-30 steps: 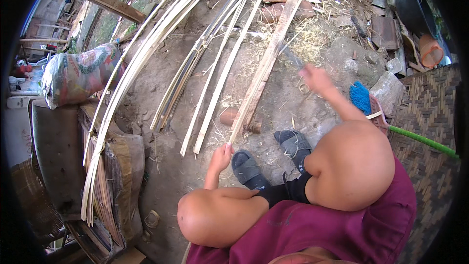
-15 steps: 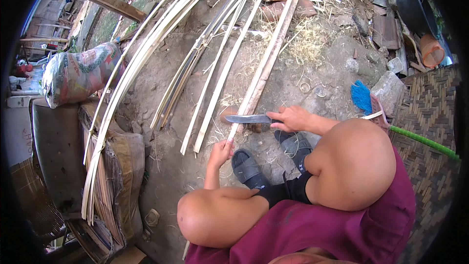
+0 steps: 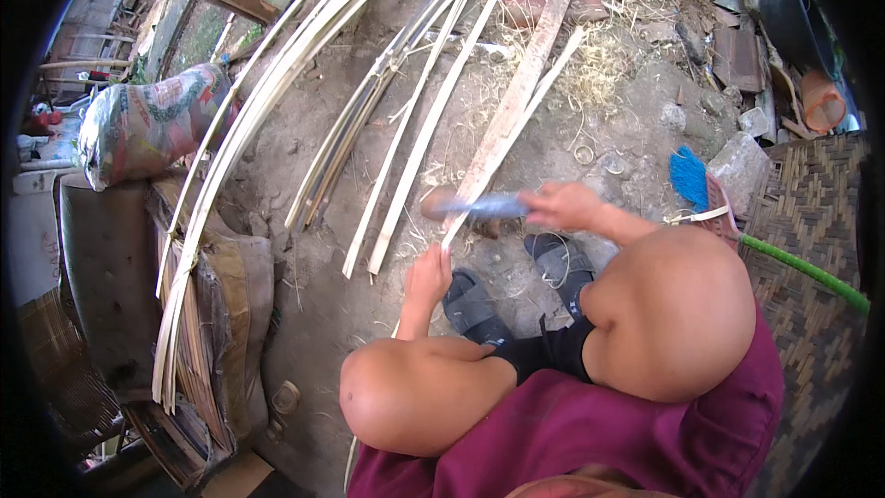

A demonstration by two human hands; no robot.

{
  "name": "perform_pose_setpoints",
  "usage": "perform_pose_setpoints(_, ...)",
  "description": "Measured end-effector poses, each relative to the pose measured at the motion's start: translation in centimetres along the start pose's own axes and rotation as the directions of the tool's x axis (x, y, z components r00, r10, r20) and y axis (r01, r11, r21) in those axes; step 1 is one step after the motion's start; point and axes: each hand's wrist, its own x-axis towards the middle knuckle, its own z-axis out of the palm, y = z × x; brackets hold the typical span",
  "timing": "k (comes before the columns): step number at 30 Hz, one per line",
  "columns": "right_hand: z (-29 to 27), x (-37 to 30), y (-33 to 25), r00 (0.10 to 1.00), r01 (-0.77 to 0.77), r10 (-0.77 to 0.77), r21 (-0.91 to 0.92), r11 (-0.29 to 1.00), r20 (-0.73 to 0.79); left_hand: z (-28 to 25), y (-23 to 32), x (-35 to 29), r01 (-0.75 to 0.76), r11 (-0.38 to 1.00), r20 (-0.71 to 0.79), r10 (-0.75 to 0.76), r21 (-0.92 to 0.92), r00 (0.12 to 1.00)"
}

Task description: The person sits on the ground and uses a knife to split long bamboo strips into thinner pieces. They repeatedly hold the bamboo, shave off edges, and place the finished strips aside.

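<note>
The person's left hand (image 3: 427, 278) grips the near end of a strip (image 3: 548, 83) that slants toward 1 o'clock beside a board (image 3: 516, 97). The right hand (image 3: 560, 206) holds a motion-blurred knife (image 3: 498, 207) across it, blade toward 9 o'clock; contact is unclear. More strips (image 3: 365, 92) lie at 11 o'clock, a sack (image 3: 152, 124) at 10, a broom (image 3: 688, 180) at 3, 2 sandals (image 3: 474, 306) at 4 and 5.

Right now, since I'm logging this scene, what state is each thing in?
Left hand: closed on the strip
Right hand: closed on the knife
Strip: near end gripped, far end free
Knife: blurred, crossing over the strip; contact unclear
Plank: lying lengthwise, strip alongside
Other strips: laid out to the left
Shavings: scattered on the ground
Sack: bulging
Sandals: worn
</note>
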Motion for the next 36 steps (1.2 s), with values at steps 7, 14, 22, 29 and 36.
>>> perform_pose_setpoints(7, -7.4, 4.2, 16.1, 0.672, -0.442, 0.455, 0.177, 0.880, -0.585, 0.1, -4.1, -2.7, 0.026, 0.957, 0.007, -0.025, -0.287, 1.000)
perform_pose_setpoints(14, 1.4, 0.1, -1.2, 0.992, 0.104, -0.103, 0.018, 0.994, -0.076, -1.7, -0.1, 3.3, 0.425, 0.627, 0.435, -0.149, -0.653, 0.888)
perform_pose_setpoints(22, 1.4, 2.4, 3.5, 0.975, 0.044, -0.018, 0.112, 0.993, -0.223, 0.3, -2.2, 2.9, 0.344, 0.595, 0.339, -0.125, -0.727, 0.932)
perform_pose_setpoints(29, -1.9, 3.5, 8.9, 0.932, -0.141, 0.169, 0.109, 0.984, -0.321, 0.0, -8.2, -3.3, 0.474, 0.597, 0.496, -0.143, -0.647, 0.857)
perform_pose_setpoints(36, -2.8, 3.6, 11.1, 0.930, -0.135, 0.146, 0.055, 0.989, -0.337, -0.2, -8.7, -5.2, 0.283, 0.682, 0.228, -0.172, -0.674, 0.958)
